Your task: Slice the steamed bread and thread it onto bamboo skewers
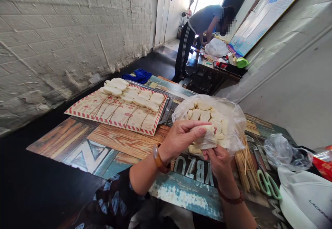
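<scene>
A pale, soft-looking white piece (206, 137) is held up between both hands, over a clear plastic bag (234, 118) filled with similar pieces. My left hand (178, 137) grips its left side, the thumb laid across the front. At its lower edge, my right hand (218, 156) pinches it with closed fingers. To the left, several white pieces with thin sticks (129, 92) lie on a printed paper sheet (114, 113), which rests partly on a metal tray (167, 109).
Wooden sticks (245, 166), green-handled scissors (268, 184), a crumpled clear bag (280, 151) and a white cap (306, 194) lie at the right. A blue cloth (138, 76) sits at the far edge. Beyond, a person (202, 25) bends over another table (223, 68).
</scene>
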`<action>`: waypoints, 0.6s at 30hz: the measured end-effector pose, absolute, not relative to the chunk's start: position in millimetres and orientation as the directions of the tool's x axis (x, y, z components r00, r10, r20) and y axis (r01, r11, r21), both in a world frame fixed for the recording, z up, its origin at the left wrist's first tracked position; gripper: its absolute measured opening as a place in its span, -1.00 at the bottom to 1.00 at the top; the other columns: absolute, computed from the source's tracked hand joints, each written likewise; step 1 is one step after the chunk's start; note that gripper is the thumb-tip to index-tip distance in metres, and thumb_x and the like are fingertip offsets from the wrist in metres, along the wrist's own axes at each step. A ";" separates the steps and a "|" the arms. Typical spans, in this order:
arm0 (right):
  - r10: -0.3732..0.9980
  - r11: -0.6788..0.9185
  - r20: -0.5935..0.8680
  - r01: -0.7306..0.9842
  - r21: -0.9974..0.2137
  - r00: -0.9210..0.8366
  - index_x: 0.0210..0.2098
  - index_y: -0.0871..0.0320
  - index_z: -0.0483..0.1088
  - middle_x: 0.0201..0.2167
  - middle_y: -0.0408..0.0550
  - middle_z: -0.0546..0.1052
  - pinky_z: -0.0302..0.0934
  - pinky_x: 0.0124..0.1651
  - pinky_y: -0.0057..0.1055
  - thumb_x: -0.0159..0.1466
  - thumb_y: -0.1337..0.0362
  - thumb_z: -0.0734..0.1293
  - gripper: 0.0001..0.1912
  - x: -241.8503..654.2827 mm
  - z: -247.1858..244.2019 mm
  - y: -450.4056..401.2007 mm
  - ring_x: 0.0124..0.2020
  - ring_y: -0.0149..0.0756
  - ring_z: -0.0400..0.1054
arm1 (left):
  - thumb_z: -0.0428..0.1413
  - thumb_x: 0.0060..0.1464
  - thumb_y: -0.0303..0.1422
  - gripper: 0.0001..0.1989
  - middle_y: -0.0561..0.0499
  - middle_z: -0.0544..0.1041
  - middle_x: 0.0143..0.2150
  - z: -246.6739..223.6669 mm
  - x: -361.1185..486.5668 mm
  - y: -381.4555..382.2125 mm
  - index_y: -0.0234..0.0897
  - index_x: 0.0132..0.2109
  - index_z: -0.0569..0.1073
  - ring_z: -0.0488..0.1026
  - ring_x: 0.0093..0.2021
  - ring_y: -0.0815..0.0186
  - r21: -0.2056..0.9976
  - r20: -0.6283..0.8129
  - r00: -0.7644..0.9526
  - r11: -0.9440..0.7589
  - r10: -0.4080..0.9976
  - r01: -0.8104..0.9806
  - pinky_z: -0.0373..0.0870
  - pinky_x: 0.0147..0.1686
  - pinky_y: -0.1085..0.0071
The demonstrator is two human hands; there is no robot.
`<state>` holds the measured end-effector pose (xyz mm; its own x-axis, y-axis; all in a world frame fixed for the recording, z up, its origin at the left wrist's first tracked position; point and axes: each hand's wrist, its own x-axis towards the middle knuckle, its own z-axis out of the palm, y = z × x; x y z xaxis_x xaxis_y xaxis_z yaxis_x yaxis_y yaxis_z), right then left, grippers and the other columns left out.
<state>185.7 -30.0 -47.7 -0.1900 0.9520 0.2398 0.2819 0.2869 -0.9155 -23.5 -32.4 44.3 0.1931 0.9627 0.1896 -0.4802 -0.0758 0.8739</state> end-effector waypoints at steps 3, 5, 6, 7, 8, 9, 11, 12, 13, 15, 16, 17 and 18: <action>0.958 0.258 0.213 0.251 -0.933 -0.190 -0.44 0.11 0.45 -0.59 -0.16 0.47 0.23 -0.48 -0.43 0.36 0.06 0.35 -0.67 186.2 -47.3 -30.3 -0.59 -0.38 0.30 | 0.28 0.10 -0.08 -0.59 -0.14 0.70 -0.11 43.5 -23.1 -31.9 -0.27 -0.03 0.67 0.65 -0.22 0.18 0.872 0.195 0.214 -0.069 0.957 -0.485 0.59 -0.18 0.31; 0.961 0.250 0.206 0.254 -0.934 -0.186 -0.43 0.10 0.46 -0.58 -0.15 0.48 0.24 -0.47 -0.42 0.36 0.04 0.35 -0.67 186.9 -47.5 -30.5 -0.58 -0.37 0.31 | 0.29 0.09 -0.09 -0.60 -0.14 0.70 -0.13 44.2 -23.2 -32.1 -0.26 -0.03 0.67 0.65 -0.25 0.20 0.869 0.206 0.220 -0.075 0.954 -0.488 0.59 -0.19 0.32; 0.960 0.251 0.207 0.258 -0.933 -0.187 -0.44 0.10 0.46 -0.58 -0.15 0.48 0.25 -0.47 -0.41 0.36 0.03 0.34 -0.67 187.3 -47.7 -30.5 -0.58 -0.36 0.31 | 0.29 0.09 -0.09 -0.60 -0.13 0.70 -0.14 45.1 -23.3 -32.4 -0.26 -0.03 0.68 0.64 -0.26 0.20 0.869 0.209 0.221 -0.078 0.952 -0.488 0.59 -0.19 0.32; 0.960 0.254 0.208 0.264 -0.930 -0.189 -0.44 0.09 0.46 -0.58 -0.15 0.47 0.25 -0.46 -0.40 0.36 0.02 0.34 -0.65 187.5 -47.8 -30.6 -0.58 -0.35 0.31 | 0.28 0.10 -0.09 -0.61 -0.12 0.70 -0.15 46.1 -23.4 -32.9 -0.25 -0.03 0.68 0.64 -0.28 0.21 0.871 0.212 0.225 -0.080 0.951 -0.485 0.59 -0.21 0.32; 0.959 0.256 0.210 0.274 -0.927 -0.189 -0.45 0.08 0.45 -0.59 -0.14 0.47 0.25 -0.47 -0.40 0.36 0.00 0.33 -0.64 187.6 -47.8 -30.6 -0.58 -0.34 0.31 | 0.27 0.11 -0.09 -0.61 -0.12 0.70 -0.17 47.1 -23.6 -33.3 -0.25 -0.03 0.67 0.64 -0.30 0.22 0.874 0.214 0.230 -0.082 0.949 -0.478 0.59 -0.23 0.32; 0.960 0.258 0.210 0.285 -0.923 -0.187 -0.46 0.08 0.45 -0.60 -0.14 0.47 0.25 -0.48 -0.39 0.36 -0.02 0.33 -0.63 187.4 -47.6 -30.7 -0.58 -0.34 0.31 | 0.27 0.11 -0.09 -0.60 -0.11 0.70 -0.19 48.0 -23.7 -33.7 -0.25 -0.02 0.67 0.63 -0.31 0.22 0.879 0.214 0.235 -0.082 0.948 -0.470 0.59 -0.25 0.32; 0.961 0.257 0.211 0.296 -0.920 -0.181 -0.48 0.08 0.44 -0.60 -0.12 0.48 0.25 -0.49 -0.39 0.35 -0.04 0.33 -0.60 186.8 -46.9 -31.0 -0.59 -0.33 0.31 | 0.26 0.12 -0.08 -0.59 -0.11 0.70 -0.21 48.8 -24.0 -34.3 -0.26 -0.01 0.67 0.63 -0.33 0.21 0.888 0.210 0.240 -0.082 0.948 -0.453 0.59 -0.28 0.31; 0.961 0.257 0.211 0.293 -0.921 -0.179 -0.49 0.08 0.43 -0.60 -0.12 0.48 0.25 -0.50 -0.39 0.34 -0.05 0.33 -0.60 186.4 -46.4 -31.2 -0.59 -0.33 0.31 | 0.26 0.11 -0.07 -0.58 -0.11 0.70 -0.22 48.7 -24.1 -34.4 -0.27 -0.02 0.67 0.63 -0.33 0.20 0.890 0.208 0.235 -0.084 0.950 -0.448 0.59 -0.29 0.31; 0.961 0.257 0.212 0.287 -0.923 -0.180 -0.49 0.07 0.43 -0.60 -0.12 0.48 0.25 -0.51 -0.39 0.34 -0.05 0.33 -0.60 186.0 -46.1 -31.4 -0.60 -0.33 0.30 | 0.27 0.10 -0.07 -0.58 -0.11 0.70 -0.22 48.4 -24.2 -34.3 -0.27 -0.02 0.67 0.63 -0.33 0.20 0.890 0.206 0.228 -0.086 0.952 -0.447 0.59 -0.29 0.31; 0.961 0.252 0.206 0.281 -0.926 -0.186 -0.49 0.07 0.44 -0.60 -0.12 0.49 0.27 -0.51 -0.38 0.35 -0.04 0.33 -0.61 186.0 -45.9 -31.7 -0.60 -0.32 0.31 | 0.27 0.09 -0.07 -0.58 -0.11 0.70 -0.21 47.1 -24.2 -34.1 -0.26 -0.03 0.67 0.63 -0.32 0.20 0.889 0.203 0.224 -0.083 0.953 -0.451 0.59 -0.28 0.30; 0.962 0.247 0.200 0.282 -0.927 -0.186 -0.48 0.07 0.45 -0.60 -0.12 0.49 0.27 -0.50 -0.37 0.35 -0.03 0.33 -0.61 186.3 -46.2 -31.9 -0.60 -0.32 0.31 | 0.28 0.09 -0.07 -0.59 -0.11 0.70 -0.22 46.6 -24.1 -33.9 -0.26 -0.03 0.68 0.63 -0.32 0.20 0.887 0.202 0.227 -0.079 0.953 -0.456 0.59 -0.28 0.30; 0.963 0.241 0.193 0.284 -0.928 -0.186 -0.48 0.07 0.45 -0.59 -0.12 0.50 0.28 -0.50 -0.37 0.35 -0.02 0.33 -0.62 186.8 -46.6 -32.0 -0.60 -0.31 0.32 | 0.27 0.10 -0.07 -0.59 -0.11 0.70 -0.22 46.1 -24.0 -33.8 -0.26 -0.03 0.68 0.63 -0.32 0.20 0.885 0.201 0.234 -0.074 0.951 -0.460 0.58 -0.27 0.30; 0.964 0.235 0.187 0.283 -0.930 -0.186 -0.48 0.06 0.46 -0.59 -0.11 0.50 0.28 -0.50 -0.37 0.36 0.00 0.33 -0.63 187.5 -47.1 -32.2 -0.60 -0.31 0.32 | 0.27 0.10 -0.08 -0.59 -0.11 0.70 -0.22 45.8 -23.9 -33.8 -0.26 -0.03 0.68 0.63 -0.32 0.20 0.883 0.200 0.241 -0.069 0.950 -0.463 0.58 -0.27 0.30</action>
<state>187.5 -32.2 -47.1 -0.1865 0.9644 0.1875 0.2830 0.2354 -0.9298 -23.9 -33.8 45.8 0.2413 0.9495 0.2004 -0.4635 -0.0687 0.8835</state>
